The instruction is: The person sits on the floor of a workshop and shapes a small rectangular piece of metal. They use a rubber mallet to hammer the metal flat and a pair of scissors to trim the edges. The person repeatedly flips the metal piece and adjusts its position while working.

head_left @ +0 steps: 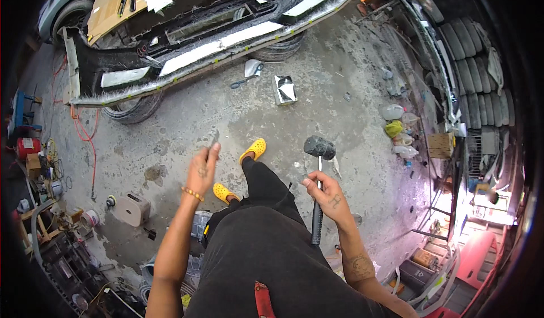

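A rubber mallet (pixel 320 147) with a black head, a bare metal shaft and a black ribbed grip is upright in my right hand (pixel 330 198). My fingers close round its shaft just below the head, and the grip hangs down beneath the hand. My left hand (pixel 202 169), with a beaded bracelet at the wrist, is closed with thumb and fingers together. A small greyish tip (pixel 215 134) shows above its fingers, too blurred to name. Both hands are in front of my body, apart from each other, over the concrete floor.
A long black bumper-like mould (pixel 187 57) with white strips rests on tyres (pixel 133 109) ahead. A square metal can (pixel 285 90) stands on the floor near scissors (pixel 246 82). At left are a beige stool (pixel 132 209) and red cable (pixel 85 134); plastic bottles (pixel 394 112) lie right.
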Demonstrator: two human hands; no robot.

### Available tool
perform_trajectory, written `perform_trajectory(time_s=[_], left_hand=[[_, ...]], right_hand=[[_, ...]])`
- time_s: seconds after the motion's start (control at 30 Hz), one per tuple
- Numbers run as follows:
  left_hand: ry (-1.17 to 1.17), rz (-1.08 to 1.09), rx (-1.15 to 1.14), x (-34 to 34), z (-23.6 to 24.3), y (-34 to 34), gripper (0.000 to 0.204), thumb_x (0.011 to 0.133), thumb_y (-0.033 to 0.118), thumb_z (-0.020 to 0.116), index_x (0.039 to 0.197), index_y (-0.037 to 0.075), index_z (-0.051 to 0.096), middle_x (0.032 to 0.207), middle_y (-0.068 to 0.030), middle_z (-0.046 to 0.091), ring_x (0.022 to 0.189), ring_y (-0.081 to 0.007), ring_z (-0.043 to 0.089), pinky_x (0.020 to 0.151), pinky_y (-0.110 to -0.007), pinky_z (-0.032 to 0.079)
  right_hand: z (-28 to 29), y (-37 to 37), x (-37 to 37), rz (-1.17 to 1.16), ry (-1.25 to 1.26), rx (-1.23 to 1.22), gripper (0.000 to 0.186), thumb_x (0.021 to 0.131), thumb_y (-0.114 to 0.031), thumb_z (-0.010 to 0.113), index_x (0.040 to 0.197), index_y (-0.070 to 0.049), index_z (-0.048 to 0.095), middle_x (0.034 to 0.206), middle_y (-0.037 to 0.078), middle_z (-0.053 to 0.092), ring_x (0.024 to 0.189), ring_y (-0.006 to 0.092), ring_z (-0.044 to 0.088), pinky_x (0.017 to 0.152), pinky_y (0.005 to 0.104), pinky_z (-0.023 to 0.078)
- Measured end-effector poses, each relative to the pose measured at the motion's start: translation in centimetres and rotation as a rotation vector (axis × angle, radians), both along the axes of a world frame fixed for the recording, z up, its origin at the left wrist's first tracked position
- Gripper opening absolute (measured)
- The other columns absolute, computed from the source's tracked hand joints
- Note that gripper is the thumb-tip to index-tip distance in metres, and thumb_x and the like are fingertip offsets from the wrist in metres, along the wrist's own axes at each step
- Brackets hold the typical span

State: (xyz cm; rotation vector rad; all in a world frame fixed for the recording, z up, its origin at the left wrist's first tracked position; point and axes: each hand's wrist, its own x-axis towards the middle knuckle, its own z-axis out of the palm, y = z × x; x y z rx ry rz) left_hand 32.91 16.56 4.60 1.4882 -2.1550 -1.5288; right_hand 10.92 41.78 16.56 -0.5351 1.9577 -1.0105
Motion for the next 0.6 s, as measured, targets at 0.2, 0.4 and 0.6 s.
perform_trajectory(time_s=[0.2,0.4,0.6], left_hand=[[0.372,0.284,0.901,-2.3,-1.0,1.9,0.041,0.107,0.04,0.051,0.118,0.002,0.058,0.087,-0.0075,0.065,0.071,-0.0158,0.063,0.065,-0.031,0.053],[0.498,0.323,0.994,-6.3,3.9,-0.5,0.038,0.108,0.034,0.051,0.127,0.002,0.056,0.094,-0.0084,0.068,0.08,-0.0147,0.066,0.075,-0.03,0.055],[0.455,0.167,1.097,-11.9,4.3,-5.0,0.043,0.102,0.02,0.062,0.139,0.002,0.051,0.106,-0.0064,0.067,0.099,-0.0143,0.062,0.091,-0.029,0.05]], right_hand=[[-5.5,-4.6,-9.0,-0.132,-0.179,-0.036,0.02,0.098,-0.023,0.067,0.099,-0.003,0.066,0.069,-0.005,0.053,0.064,0.0036,0.047,0.058,0.0228,0.038],[-6.4,-6.6,-16.7,-0.196,-0.151,-0.028,0.021,0.098,-0.023,0.067,0.099,-0.002,0.066,0.069,-0.005,0.054,0.063,0.0042,0.047,0.058,0.0228,0.038],[-7.1,-8.2,-21.0,-0.304,-0.157,-0.015,0.02,0.098,-0.024,0.067,0.096,-0.004,0.065,0.068,-0.005,0.053,0.062,0.0034,0.045,0.056,0.0231,0.035]])
